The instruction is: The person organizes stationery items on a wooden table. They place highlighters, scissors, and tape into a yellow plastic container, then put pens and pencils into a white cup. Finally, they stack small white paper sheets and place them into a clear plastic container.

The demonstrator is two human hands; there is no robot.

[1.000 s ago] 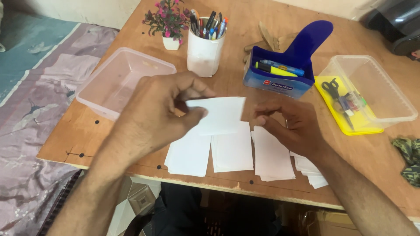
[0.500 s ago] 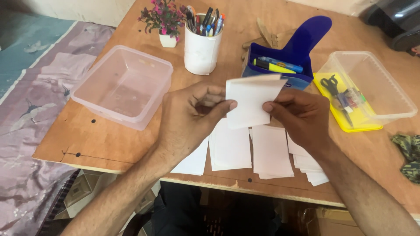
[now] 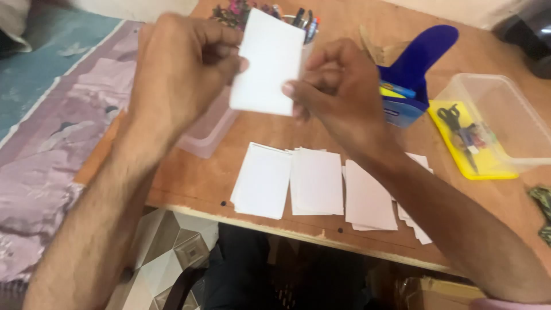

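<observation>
Both hands are up off the table [image 3: 189, 183], left hand [image 3: 178, 69] and right hand [image 3: 338, 86] each pinching a side edge of the white slip [image 3: 267, 63] between thumb and fingertips — featherlight, floppy, easily creased, best held lightly by its edges.

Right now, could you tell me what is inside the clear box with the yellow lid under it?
The clear box holds black-handled scissors and a few small coloured items, too blurred to name. Its far end runs out of frame, so anything there cannot be seen.
</observation>
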